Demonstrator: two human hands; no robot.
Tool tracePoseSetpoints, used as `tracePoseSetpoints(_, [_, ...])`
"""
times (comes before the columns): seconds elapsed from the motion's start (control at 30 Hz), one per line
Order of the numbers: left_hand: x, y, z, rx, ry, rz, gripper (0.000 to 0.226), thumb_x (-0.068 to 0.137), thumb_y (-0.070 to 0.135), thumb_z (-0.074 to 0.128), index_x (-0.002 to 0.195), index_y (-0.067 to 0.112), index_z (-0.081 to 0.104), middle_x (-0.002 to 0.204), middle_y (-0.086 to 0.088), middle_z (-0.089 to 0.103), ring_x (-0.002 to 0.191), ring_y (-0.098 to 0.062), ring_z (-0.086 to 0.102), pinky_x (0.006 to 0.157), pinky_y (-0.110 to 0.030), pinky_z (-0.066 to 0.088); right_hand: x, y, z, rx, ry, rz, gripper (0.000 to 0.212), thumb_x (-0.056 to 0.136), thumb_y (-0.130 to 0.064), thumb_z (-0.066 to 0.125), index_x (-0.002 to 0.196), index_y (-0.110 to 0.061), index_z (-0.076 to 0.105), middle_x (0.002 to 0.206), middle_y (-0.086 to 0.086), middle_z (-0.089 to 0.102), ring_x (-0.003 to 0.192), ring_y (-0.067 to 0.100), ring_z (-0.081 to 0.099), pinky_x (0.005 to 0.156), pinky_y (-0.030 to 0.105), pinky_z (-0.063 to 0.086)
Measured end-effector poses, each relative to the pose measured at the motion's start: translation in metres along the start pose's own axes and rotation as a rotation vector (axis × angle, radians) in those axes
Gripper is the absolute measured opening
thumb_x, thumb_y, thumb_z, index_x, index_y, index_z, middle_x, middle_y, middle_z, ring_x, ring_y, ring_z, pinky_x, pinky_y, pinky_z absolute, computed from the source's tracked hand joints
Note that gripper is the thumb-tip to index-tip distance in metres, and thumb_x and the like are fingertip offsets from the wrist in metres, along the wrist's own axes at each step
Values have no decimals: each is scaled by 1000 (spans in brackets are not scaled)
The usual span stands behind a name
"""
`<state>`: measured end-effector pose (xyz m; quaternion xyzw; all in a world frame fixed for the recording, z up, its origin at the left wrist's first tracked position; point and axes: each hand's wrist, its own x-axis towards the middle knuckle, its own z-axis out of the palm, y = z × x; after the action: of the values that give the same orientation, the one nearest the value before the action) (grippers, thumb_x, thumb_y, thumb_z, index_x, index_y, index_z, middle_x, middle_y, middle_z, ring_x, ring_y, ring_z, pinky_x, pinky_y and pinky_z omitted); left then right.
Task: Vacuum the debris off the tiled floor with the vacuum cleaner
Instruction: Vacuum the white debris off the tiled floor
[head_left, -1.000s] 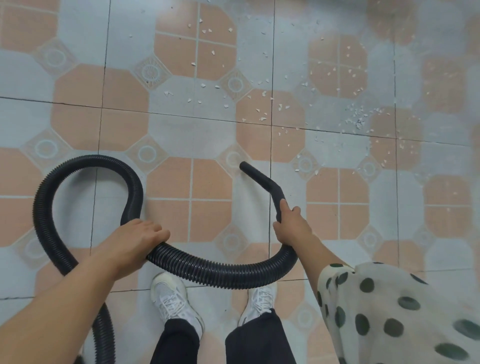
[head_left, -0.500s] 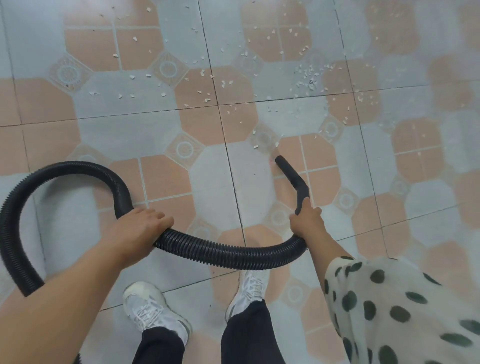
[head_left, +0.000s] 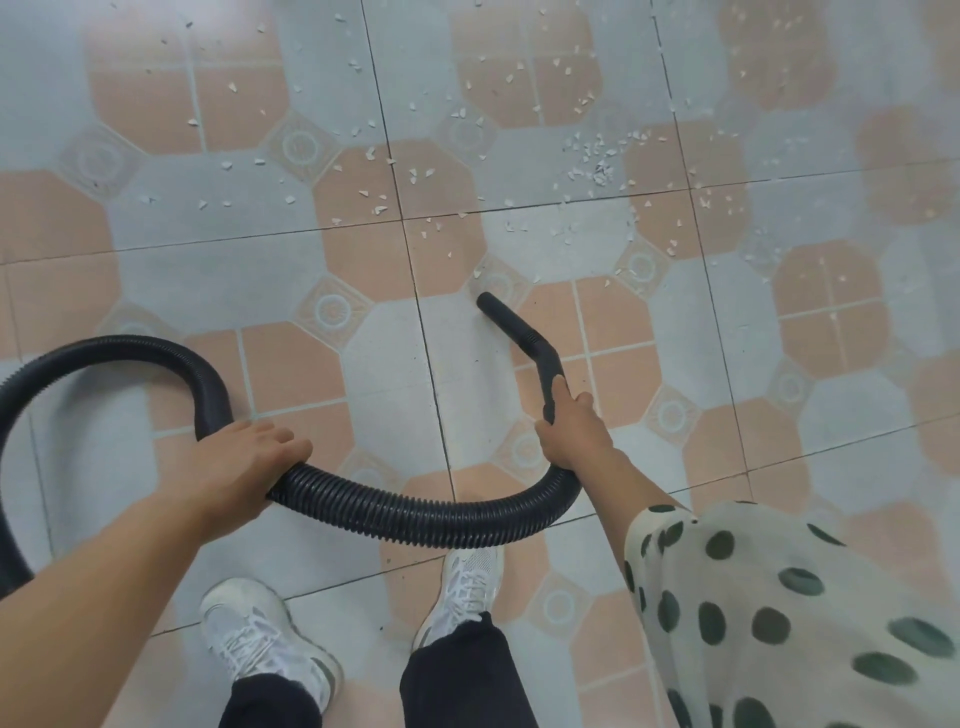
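Note:
A black ribbed vacuum hose (head_left: 415, 512) curves across the tiled floor (head_left: 208, 280) in front of me. My left hand (head_left: 244, 467) grips the hose where it loops back to the left. My right hand (head_left: 571, 431) holds the smooth bent black nozzle tube (head_left: 519, 332), whose open tip points down at the floor, just short of the debris. Small white debris flakes (head_left: 592, 156) lie scattered over the tiles ahead, densest at upper right. The vacuum cleaner's body is out of view.
My two white sneakers (head_left: 467, 582) and dark trouser legs stand on the tiles below the hose. A white sleeve with dark green dots (head_left: 779, 613) fills the lower right. The hose loop (head_left: 104, 353) runs off the left edge.
I have stepped forward, so the debris sits closer. The nozzle tip has come nearer the flakes. Both hands keep the same grip on hose and nozzle.

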<state>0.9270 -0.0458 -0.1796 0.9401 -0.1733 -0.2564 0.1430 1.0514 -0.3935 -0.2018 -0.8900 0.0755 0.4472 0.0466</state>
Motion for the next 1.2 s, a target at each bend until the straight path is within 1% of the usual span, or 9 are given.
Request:
tracePoseSetpoints(0.13, [11, 6, -8, -6, 10, -29, 55, 41, 4, 86, 67, 28, 44, 56, 12, 43, 51, -8, 33, 50, -19, 27, 16, 0, -18, -9, 36, -5, 71, 101, -22, 43, 157, -21, 0, 150, 19, 21, 106, 37, 56, 75, 35, 42])
tracePoseSetpoints(0.27, [21, 8, -20, 21, 23, -63, 53, 36, 1, 86, 64, 24, 48, 53, 10, 44, 48, -8, 30, 51, -10, 8, 34, -9, -35, -30, 45, -28, 70, 101, -19, 43, 157, -20, 0, 149, 20, 22, 105, 38, 55, 73, 35, 41])
tracePoseSetpoints(0.4, [20, 3, -23, -1, 20, -98, 53, 39, 2, 86, 66, 26, 47, 56, 13, 44, 49, -8, 35, 49, -13, 10, 43, -25, -46, -86, 19, -84, 69, 102, -23, 43, 156, -20, 1, 150, 20, 22, 109, 39, 55, 76, 36, 40])
tracePoseSetpoints(0.6, [28, -17, -30, 0, 67, -116, 49, 38, 0, 85, 64, 23, 51, 54, 10, 46, 47, -10, 36, 48, -12, 7, 61, -56, -62, -104, 53, -141, 69, 101, -23, 44, 156, -20, 3, 144, 20, 27, 102, 37, 57, 77, 38, 46])
tracePoseSetpoints(0.67, [30, -26, -31, -3, 78, -126, 47, 39, 0, 84, 65, 22, 51, 54, 9, 47, 45, -13, 42, 46, -15, 10, 66, -65, -67, -98, 69, -131, 69, 101, -23, 44, 156, -21, 3, 144, 20, 27, 104, 37, 56, 78, 38, 45])
tracePoseSetpoints(0.83, [39, -64, -34, -37, 149, -123, 39, 52, 3, 80, 69, 21, 50, 56, 9, 44, 50, -18, 48, 47, -24, 30, 77, -89, -81, -55, 148, -25, 66, 100, -21, 45, 155, -18, 9, 144, 20, 28, 107, 40, 55, 75, 36, 40])
tracePoseSetpoints(0.93, [37, -83, -41, -61, 132, -139, 32, 60, 5, 76, 73, 20, 51, 60, 9, 41, 54, -20, 46, 49, -27, 34, 74, -101, -78, -53, 121, -10, 67, 100, -22, 44, 156, -18, 7, 144, 22, 28, 110, 42, 54, 80, 38, 42])
tracePoseSetpoints(1.07, [20, -108, -45, -61, 78, -109, 36, 55, 5, 79, 71, 22, 51, 60, 7, 48, 55, -21, 51, 46, -29, 42, 58, -130, -64, -75, 43, -94, 71, 101, -25, 46, 157, -22, 4, 144, 20, 28, 112, 41, 53, 89, 42, 48])
tracePoseSetpoints(1.2, [6, -129, -50, -57, 74, -119, 38, 52, 4, 80, 70, 22, 52, 59, 8, 49, 54, -20, 51, 43, -28, 41, 56, -163, -62, -105, 74, -111, 69, 100, -24, 47, 156, -22, 6, 145, 20, 28, 115, 42, 52, 92, 44, 46])
